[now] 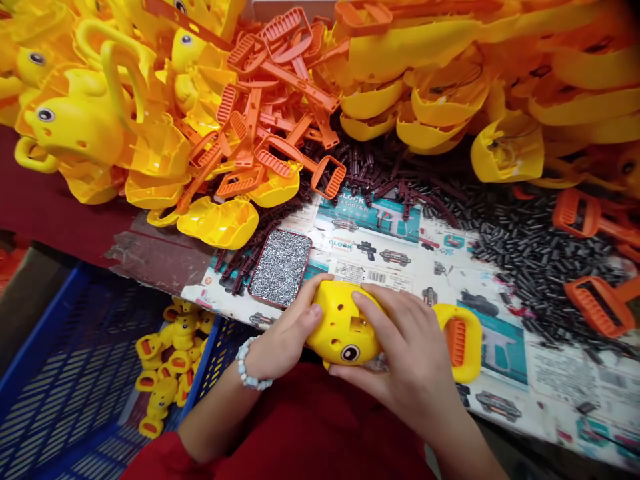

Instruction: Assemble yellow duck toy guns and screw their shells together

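Feed: I'm driving this from way off, head cam only, looking down on one seriously crowded bench.
Duck head: the glossy yellow plastic toy with a rounded, duck-like head (330, 323) sits between both hands at the bench's near edge. I see one black-and-white eye, small round holes and a squarish opening; can't tell if its underside touches anything.
Left: the bare left hand (283, 337), wearing a pale beaded bracelet (244, 367), is gripping the head's left side, thumb on the shell.
Right: the bare right hand (403, 337) is wrapped over the other side, fingers across the top, thumb underneath.
Handle: a yellow plastic loop (474, 347) with a ribbed orange plastic piece (457, 340) inside pokes out past the right hand; I can't see the join.
Screws: shallow dark-red tray heaped with small silvery metal screws (281, 270), just beyond the left hand, on printed white-and-teal cardboard (343, 250).
Black bits: big spill of short, dark cylindrical pieces (555, 267) over to the right.
Orange pile: tangled orange plastic parts with ribbed ends (285, 100), far side, middle.
Shells: yellow plastic half-shells (445, 110) stacked at far right.
Crate: blue slatted plastic crate (45, 373) at lower left, with small yellow-and-orange toys (170, 360) inside.
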`<state>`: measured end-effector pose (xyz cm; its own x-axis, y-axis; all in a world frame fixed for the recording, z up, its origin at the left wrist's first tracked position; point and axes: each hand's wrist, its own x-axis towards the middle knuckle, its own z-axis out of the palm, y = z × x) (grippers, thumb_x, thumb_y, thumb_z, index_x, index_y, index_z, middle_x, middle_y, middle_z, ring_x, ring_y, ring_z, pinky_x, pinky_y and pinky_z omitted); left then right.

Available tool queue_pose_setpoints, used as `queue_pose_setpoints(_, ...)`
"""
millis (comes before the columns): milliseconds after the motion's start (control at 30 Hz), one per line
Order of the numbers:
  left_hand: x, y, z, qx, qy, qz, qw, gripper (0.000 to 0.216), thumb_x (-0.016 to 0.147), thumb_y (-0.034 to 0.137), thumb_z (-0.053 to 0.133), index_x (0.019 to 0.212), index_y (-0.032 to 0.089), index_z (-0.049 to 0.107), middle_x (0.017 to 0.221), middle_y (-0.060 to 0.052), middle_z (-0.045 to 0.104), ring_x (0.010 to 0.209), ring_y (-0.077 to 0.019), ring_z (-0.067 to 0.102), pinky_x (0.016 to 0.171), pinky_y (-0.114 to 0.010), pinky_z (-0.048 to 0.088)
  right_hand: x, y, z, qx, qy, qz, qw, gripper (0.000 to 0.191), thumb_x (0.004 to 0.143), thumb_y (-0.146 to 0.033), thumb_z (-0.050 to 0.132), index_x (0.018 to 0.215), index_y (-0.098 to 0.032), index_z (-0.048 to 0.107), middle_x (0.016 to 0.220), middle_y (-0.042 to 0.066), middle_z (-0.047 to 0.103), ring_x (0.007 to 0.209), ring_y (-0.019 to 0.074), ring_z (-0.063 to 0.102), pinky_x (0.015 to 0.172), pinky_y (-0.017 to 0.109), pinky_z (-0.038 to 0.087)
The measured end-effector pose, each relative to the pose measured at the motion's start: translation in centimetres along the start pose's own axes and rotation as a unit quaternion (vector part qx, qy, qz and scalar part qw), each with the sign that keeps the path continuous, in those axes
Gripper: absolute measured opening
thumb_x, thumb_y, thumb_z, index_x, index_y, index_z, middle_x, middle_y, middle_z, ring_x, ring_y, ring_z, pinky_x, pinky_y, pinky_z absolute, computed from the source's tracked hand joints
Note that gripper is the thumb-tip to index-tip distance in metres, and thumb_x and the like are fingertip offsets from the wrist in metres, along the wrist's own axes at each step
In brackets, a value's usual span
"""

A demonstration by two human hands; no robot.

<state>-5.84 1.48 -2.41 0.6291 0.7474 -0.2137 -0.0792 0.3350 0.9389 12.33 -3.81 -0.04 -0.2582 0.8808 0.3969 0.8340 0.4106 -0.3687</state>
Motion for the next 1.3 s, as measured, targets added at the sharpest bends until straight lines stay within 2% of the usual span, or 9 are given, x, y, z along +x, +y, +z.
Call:
queue_pose_setpoints(467,0.1,0.5,0.4,0.007,-0.009,-0.016,1.000,0.059,0.089,0.058,0.041,0.134,0.020,0.035,0.134,-0.012,0.045,0.125,-0.0281,0.043,0.106,-0.040,0.036,-0.2,-1.0,0.3,-0.033,-0.006,0.025,0.999,0.053,0.099,-0.056,0.040,0.124,-0.010,0.044,0.122,0.016,0.046,0.106,0.0331,0.047,0.094,0.050,0.030)
queue_pose_setpoints(600,0.1,0.3,0.4,0.050,0.001,0.001,0.999,0.068,0.082,0.059,0.054,0.132,0.019,0.034,0.127,-0.013,0.047,0.116,-0.0279,0.049,0.098,-0.038,0.042,-0.3,-1.0,0.0,-0.036,-0.019,0.017,0.999,0.054,0.099,-0.059,0.036,0.123,-0.011,0.044,0.122,0.016,0.045,0.105,0.0333,0.047,0.094,0.051,0.030)
queue_pose_setpoints(700,-0.2,0.3,0.3,0.112,0.001,0.059,0.992,0.069,0.078,0.054,0.062,0.132,0.021,0.035,0.125,-0.013,0.047,0.113,-0.0292,0.050,0.096,-0.040,0.043,-0.4,-0.4,-0.9,0.044,0.023,0.057,0.997,0.051,0.099,-0.058,0.038,0.120,-0.012,0.045,0.121,0.014,0.047,0.108,0.0298,0.047,0.094,0.043,0.035)
queue_pose_setpoints(800,-0.9,0.9,0.1,0.197,-0.048,0.180,0.963,0.075,0.074,0.050,0.067,0.137,0.025,0.034,0.136,-0.012,0.042,0.126,-0.0336,0.041,0.107,-0.046,0.031,-0.5,0.3,-1.7,0.065,0.060,0.086,0.992,0.032,0.102,-0.036,0.036,0.118,-0.012,0.049,0.113,0.009,0.053,0.104,0.0231,0.051,0.091,0.033,0.039)
queue_pose_setpoints(867,-1.4,1.4,0.3,0.259,-0.061,0.199,0.943,0.078,0.077,0.044,0.064,0.142,0.024,0.026,0.146,-0.013,0.032,0.134,-0.0350,0.031,0.112,-0.048,0.023,-0.6,0.4,-1.7,0.042,0.062,0.070,0.995,0.026,0.100,-0.028,0.035,0.113,-0.012,0.051,0.106,0.007,0.056,0.097,0.0206,0.054,0.088,0.030,0.041)
queue_pose_setpoints(933,-1.8,1.7,0.9,0.292,-0.035,0.160,0.942,0.079,0.083,0.045,0.057,0.147,0.021,0.016,0.153,-0.015,0.021,0.139,-0.0350,0.025,0.114,-0.050,0.019,-0.7,0.1,-1.5,0.031,0.071,0.053,0.996,0.023,0.098,-0.023,0.038,0.111,-0.010,0.052,0.104,0.007,0.057,0.095,0.0208,0.055,0.088,0.030,0.041)
queue_pose_setpoints(1067,-2.0,1.3,2.1,0.270,0.056,0.142,0.951,0.098,0.076,0.072,0.050,0.148,0.016,0.013,0.154,-0.018,0.017,0.140,-0.0382,0.021,0.115,-0.053,0.014,-1.0,-1.0,-1.0,0.013,0.097,0.062,0.993,0.025,0.093,-0.019,0.040,0.113,-0.008,0.052,0.107,0.011,0.056,0.100,0.0242,0.054,0.091,0.034,0.041)
queue_pose_setpoints(1200,-1.2,0.4,2.3,0.265,0.066,0.172,0.947,0.100,0.069,0.077,0.052,0.144,0.017,0.023,0.150,-0.018,0.028,0.136,-0.0384,0.030,0.113,-0.052,0.021,-0.7,-1.4,-1.3,0.010,0.072,0.076,0.995,0.026,0.094,-0.019,0.038,0.111,-0.005,0.053,0.110,0.010,0.055,0.102,0.0234,0.054,0.094,0.033,0.041)
queue_pose_setpoints(1300,-0.8,0.2,2.1,0.262,0.077,0.171,0.947,0.084,0.075,0.071,0.053,0.137,0.018,0.033,0.137,-0.017,0.043,0.125,-0.0346,0.044,0.106,-0.050,0.033,-0.4,-1.4,-1.3,0.005,0.084,0.091,0.992,0.024,0.096,-0.017,0.037,0.106,-0.006,0.056,0.107,0.008,0.057,0.101,0.0210,0.055,0.095,0.030,0.040)
